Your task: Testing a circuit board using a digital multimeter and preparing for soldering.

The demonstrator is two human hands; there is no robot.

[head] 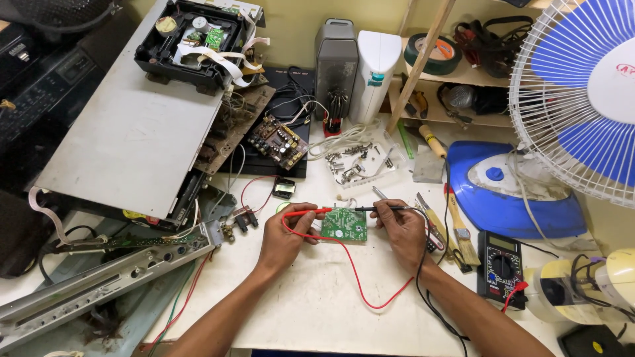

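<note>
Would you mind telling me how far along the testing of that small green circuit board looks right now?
Done: the green circuit board lies out on the white table, and the multimeter has its leads plugged in. In hand: the left hand holds the red probe and the right hand the black probe, both tips over the board's top edge. Left: the opened player chassis is still apart.

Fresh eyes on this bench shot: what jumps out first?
Dead centre, the left hand holds a red probe and the right hand a black probe over a small green circuit board on the white table. At right, a blue-and-white fan fills the corner above a blue iron; a black multimeter sits by the right forearm.
</note>
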